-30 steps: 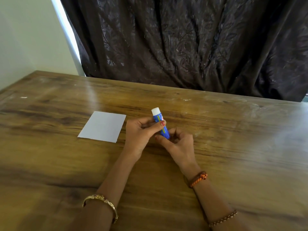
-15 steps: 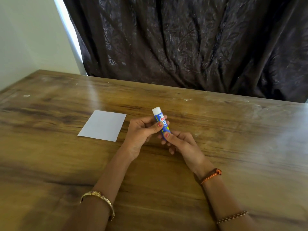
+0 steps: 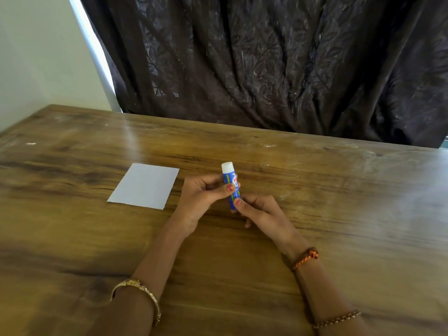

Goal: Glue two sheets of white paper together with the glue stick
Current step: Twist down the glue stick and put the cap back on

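Observation:
A blue glue stick (image 3: pixel 230 180) with a white top stands nearly upright above the middle of the wooden table (image 3: pixel 339 214). My left hand (image 3: pixel 201 197) grips its middle between thumb and fingers. My right hand (image 3: pixel 261 212) pinches its lower end with thumb and forefinger. White paper (image 3: pixel 144 186) lies flat on the table just left of my left hand; I see one square and cannot tell whether a second sheet lies under it.
A dark crinkled curtain (image 3: pixel 266 64) hangs behind the table's far edge. A pale wall (image 3: pixel 36 57) stands at the left. Bracelets sit on both wrists.
The glue stick has turned more upright. My right hand has slid out to the right and now pinches only the stick's bottom end. The paper has not moved.

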